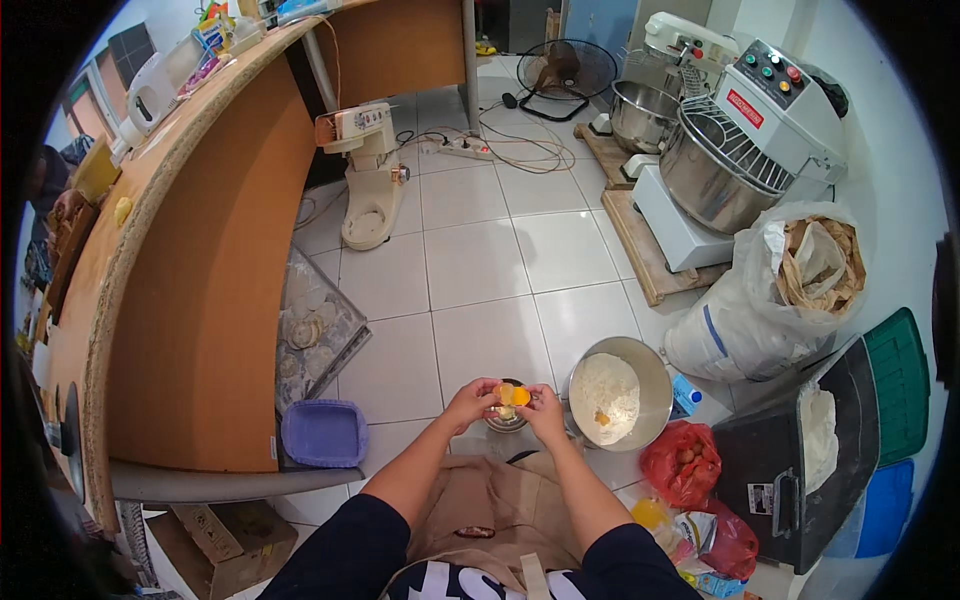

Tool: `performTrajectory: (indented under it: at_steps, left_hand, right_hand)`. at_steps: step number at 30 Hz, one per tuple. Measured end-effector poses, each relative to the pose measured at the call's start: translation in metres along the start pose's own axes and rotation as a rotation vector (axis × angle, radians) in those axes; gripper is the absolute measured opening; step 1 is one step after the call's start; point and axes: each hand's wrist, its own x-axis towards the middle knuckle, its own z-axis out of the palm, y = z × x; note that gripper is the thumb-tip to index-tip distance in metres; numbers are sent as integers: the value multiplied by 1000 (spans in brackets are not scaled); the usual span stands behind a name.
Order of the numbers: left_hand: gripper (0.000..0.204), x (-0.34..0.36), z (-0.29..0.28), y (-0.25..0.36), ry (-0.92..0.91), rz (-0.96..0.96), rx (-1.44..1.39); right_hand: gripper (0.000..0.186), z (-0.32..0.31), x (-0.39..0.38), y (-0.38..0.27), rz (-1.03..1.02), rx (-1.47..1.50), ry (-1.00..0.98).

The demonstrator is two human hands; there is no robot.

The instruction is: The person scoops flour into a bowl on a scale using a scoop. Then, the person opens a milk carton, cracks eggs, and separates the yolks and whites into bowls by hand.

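Both my hands meet low in the middle of the head view, over a small metal bowl (507, 424). My left hand (470, 407) is closed on one half of a cracked egg (506, 394). In my right hand (546, 412) is the other half, with orange yolk (521, 397) showing. The two halves are close together above the bowl, whose contents are mostly hidden. Just right of my right hand stands a large metal mixing bowl (659, 388). White flour (610, 385) lies in it, with a small yellow-brown patch on top.
A red bag of eggs (683, 462) and a blue-white carton (684, 392) sit right of the mixing bowl. Beyond are a dark flour bin (760, 450), a flour sack (715, 335) and a spiral mixer (700, 180). Left are a purple basin (325, 433) and a cream mixer (370, 185).
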Motion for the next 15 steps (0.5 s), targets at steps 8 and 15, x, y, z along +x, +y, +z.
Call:
performTrajectory:
  at_steps: [8,15]
  left_hand:
    - [35,-1,-8,3,30,51,12]
    - [35,1,-1,-1,119,190,262]
  right_hand:
    - [45,0,2,-5,50,113,12]
    - [45,0,0,-10,60,102,17]
